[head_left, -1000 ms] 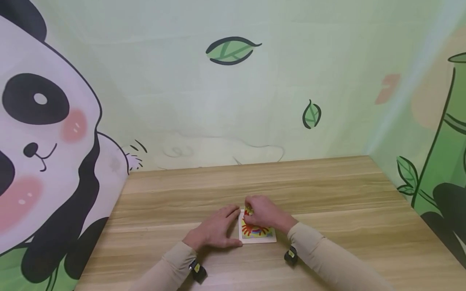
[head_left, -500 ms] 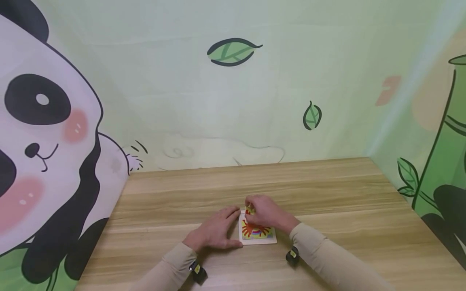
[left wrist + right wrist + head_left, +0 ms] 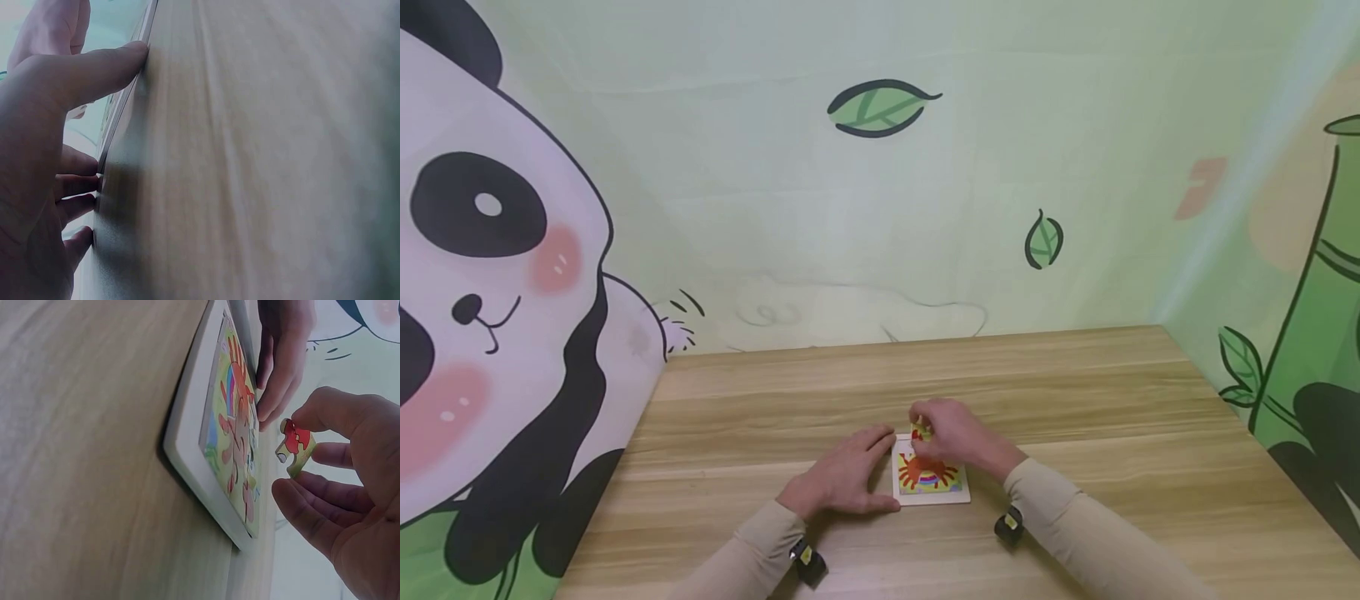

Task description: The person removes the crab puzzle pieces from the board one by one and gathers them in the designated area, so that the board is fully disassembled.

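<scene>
A small square puzzle board (image 3: 936, 500) with a white rim and a red crab picture lies on the table. My right hand (image 3: 961, 433), over the board's far part, pinches a jigsaw piece (image 3: 297, 445) between thumb and fingers. Red with a yellow-green edge, the piece is held tilted and clear of the board in the right wrist view. My left hand (image 3: 846, 473) lies at the board's left side, fingers spread, its thumb by the near left corner and its fingertips by the far left one. Part of the picture is hidden under my right hand.
The wood-grain table (image 3: 760, 400) runs back to a pale green printed backdrop (image 3: 760, 192) with a panda on the left and bamboo on the right. Each wrist wears a small black camera, such as the right wrist camera (image 3: 1009, 527).
My right hand has drifted slightly to the right with the jigsaw piece, showing a bit more of the crab. The left hand and the board stay in place.
</scene>
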A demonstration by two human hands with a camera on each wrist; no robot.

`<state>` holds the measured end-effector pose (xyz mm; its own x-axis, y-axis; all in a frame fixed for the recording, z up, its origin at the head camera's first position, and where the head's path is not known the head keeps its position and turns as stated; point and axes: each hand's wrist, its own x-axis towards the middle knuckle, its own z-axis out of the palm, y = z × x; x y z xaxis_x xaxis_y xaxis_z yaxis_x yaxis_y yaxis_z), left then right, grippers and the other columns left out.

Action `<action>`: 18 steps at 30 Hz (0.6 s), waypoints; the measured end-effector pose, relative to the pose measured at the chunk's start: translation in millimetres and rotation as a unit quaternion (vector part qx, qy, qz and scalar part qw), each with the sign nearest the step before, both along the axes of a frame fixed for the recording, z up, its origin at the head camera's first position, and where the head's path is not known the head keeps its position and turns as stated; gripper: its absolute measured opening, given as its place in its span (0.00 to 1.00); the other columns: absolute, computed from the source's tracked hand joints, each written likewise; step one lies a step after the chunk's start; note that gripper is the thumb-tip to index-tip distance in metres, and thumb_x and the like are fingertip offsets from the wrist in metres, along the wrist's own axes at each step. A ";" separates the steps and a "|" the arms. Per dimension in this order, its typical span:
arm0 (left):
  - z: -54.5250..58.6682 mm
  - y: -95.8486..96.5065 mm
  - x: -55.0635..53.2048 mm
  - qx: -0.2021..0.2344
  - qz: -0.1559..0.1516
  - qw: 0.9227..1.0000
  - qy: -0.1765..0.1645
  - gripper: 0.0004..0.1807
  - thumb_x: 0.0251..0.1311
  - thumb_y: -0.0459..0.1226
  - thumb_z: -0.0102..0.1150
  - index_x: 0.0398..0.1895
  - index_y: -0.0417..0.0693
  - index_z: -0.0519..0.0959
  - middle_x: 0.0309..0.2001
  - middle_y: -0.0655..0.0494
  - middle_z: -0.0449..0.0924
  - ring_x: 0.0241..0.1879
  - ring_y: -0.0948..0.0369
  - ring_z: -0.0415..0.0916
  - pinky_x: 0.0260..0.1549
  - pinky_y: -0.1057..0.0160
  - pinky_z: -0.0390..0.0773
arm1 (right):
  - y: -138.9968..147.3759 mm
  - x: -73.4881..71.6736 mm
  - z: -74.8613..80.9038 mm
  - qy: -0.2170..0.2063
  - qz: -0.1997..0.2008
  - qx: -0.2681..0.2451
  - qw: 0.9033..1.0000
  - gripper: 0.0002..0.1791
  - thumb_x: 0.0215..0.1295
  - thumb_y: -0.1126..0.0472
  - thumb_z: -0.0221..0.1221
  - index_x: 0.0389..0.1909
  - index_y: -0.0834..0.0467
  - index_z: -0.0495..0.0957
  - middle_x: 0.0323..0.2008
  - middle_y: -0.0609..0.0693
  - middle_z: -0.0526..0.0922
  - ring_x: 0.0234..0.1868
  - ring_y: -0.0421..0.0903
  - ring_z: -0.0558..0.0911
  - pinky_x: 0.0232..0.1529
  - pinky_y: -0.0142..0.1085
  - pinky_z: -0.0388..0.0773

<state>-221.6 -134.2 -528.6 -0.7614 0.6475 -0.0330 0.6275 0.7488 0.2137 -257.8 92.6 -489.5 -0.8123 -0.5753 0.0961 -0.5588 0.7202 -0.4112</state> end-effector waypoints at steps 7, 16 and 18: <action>0.4 0.1 -0.2 0.003 -0.002 1.000 0.000 0.56 0.51 0.69 0.58 0.75 0.44 0.55 0.75 0.46 0.54 0.74 0.51 0.53 0.72 0.50 0.58 | 6.7 -0.3 -1.3 0.019 -0.004 -0.011 1.000 0.19 0.49 0.57 0.67 0.43 0.57 0.80 0.35 0.48 0.81 0.36 0.43 0.78 0.35 0.34 0.78; -0.3 -0.9 1.3 0.001 0.001 1.000 -0.001 0.56 0.51 0.69 0.57 0.75 0.44 0.56 0.75 0.47 0.54 0.74 0.50 0.54 0.72 0.50 0.59 | 16.2 0.5 0.2 0.012 -0.007 -0.020 1.000 0.17 0.50 0.58 0.69 0.42 0.57 0.80 0.34 0.48 0.82 0.35 0.44 0.79 0.34 0.33 0.78; -0.4 -1.0 1.3 0.001 -0.001 1.000 0.001 0.56 0.51 0.69 0.57 0.75 0.44 0.56 0.75 0.46 0.54 0.74 0.50 0.54 0.72 0.50 0.59 | 18.7 -0.1 -0.5 0.018 -0.010 -0.016 1.000 0.17 0.50 0.58 0.69 0.42 0.57 0.80 0.33 0.48 0.81 0.35 0.44 0.79 0.34 0.33 0.77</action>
